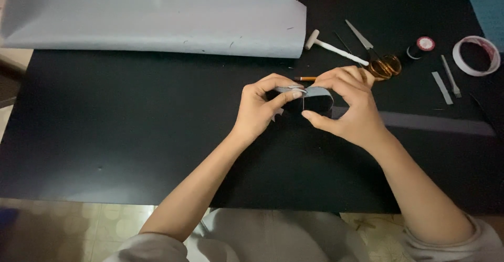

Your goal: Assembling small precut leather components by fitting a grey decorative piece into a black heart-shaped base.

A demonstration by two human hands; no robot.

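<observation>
Grey strip [315, 95] pinched between left hand [262, 110] and right hand [349, 107].

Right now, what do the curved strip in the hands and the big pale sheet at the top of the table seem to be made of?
The curved strip, pinched between the left hand and the right hand, looks like thin grey card or paper: matte, bending smoothly into an arch. It could also be thin leather. The pale sheet looks like matte grey paper: it lies flat with one soft fold and small dark specks.
</observation>
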